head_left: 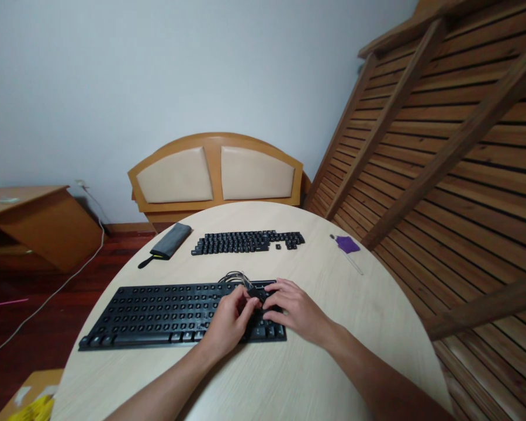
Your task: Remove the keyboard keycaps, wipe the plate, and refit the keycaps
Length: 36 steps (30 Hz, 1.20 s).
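Far left on the counter (368, 327), a grey pouch (172, 240) lies near the rim, well apart from the work. The black keyboard (158, 313) sits in front of us w/ its caps off and bare switches showing. The pulled keycaps (248, 241) lie in rows behind it, w/ one loose cap (278, 247) just beside the set. Our left hand (228, 324) is curled narrow, fingertips pinching the dark handle of the wire puller (245, 282) over the kbd's right end. Our right hand (296, 313) closes on the same handle from the other side. The fingers overlap, so we can't tell for sure which ones really grip.

Risks, as we judge them:
- A slip could spring the wire loops onto bare switches & bend a stem.
- A forearm sweep could scatter the cap rows.
- The purple tool (348, 244), far right near the rim, could drop off w/ one nudge.
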### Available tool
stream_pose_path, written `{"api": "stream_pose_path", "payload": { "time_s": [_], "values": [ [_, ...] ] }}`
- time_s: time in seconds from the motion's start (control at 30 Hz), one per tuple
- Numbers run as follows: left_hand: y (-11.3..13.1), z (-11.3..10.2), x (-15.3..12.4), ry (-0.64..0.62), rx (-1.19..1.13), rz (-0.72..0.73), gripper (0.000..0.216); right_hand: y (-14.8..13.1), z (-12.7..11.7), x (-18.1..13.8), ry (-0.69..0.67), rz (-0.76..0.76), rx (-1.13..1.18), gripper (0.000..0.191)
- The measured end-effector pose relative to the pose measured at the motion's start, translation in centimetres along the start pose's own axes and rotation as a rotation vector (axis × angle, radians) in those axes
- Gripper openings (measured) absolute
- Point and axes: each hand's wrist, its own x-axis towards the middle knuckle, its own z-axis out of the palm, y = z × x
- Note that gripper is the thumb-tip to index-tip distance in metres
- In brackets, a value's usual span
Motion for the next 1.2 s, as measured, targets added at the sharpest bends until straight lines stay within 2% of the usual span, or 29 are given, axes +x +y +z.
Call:
{"api": "stream_pose_path", "payload": {
  "time_s": [0.23, 0.37, 0.6, 0.8, 1.2],
  "values": [
    [0.3, -0.1, 0.1, 0.027, 0.088, 0.026, 0.026, -0.4, -0.4, 0.2, 0.061, -0.049, 0.041, 0.018],
    [0.4, -0.2, 0.1, 0.020, 0.086, 0.011, 0.024, 0.1, -1.1, 0.1, 0.114, 0.080, 0.027, 0.018],
    [0.8, -0.3, 0.2, 0.002, 0.102, -0.001, 0.024, 4.7, -2.9, -0.7, 0.327, 0.354, -0.081, 0.023],
    [0.7, -0.3, 0.2, -0.006, 0.094, -0.009, 0.025, 8.9, -4.0, -1.0, 0.347, 0.560, -0.173, 0.017],
    [0.3, -0.4, 0.2, -0.010, 0.100, -0.012, 0.025, 13.5, -5.8, 1.5, 0.385, 0.689, -0.296, 0.015]
  ]
}}
